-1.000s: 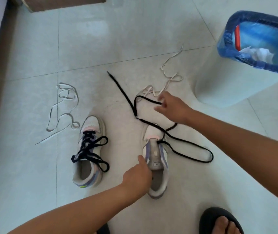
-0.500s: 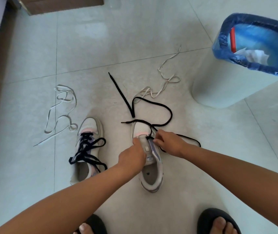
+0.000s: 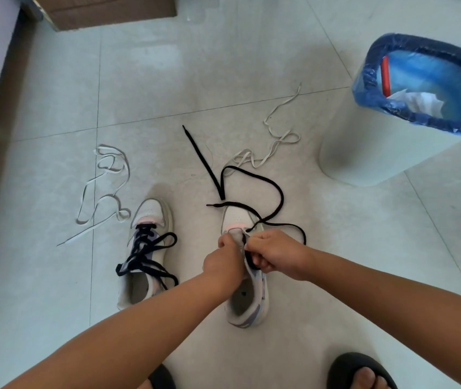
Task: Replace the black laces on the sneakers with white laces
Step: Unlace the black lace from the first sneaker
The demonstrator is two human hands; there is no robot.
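Right hand (image 3: 275, 255) pinches the limp black lace (image 3: 277, 189); left hand (image 3: 223, 262) grips the sneaker (image 3: 247, 301) alongside; best held near eyelets.

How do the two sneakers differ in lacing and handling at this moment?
The left sneaker is laced with a black lace and untouched; the right sneaker has its black lace mostly pulled out, trailing across the floor. The left hand and right hand work on the right sneaker only. Both stand upright, toes pointing away.

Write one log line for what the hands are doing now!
step: unlacing right sneaker | right hand: pinches black lace | left hand: holds sneaker | left sneaker: laced black
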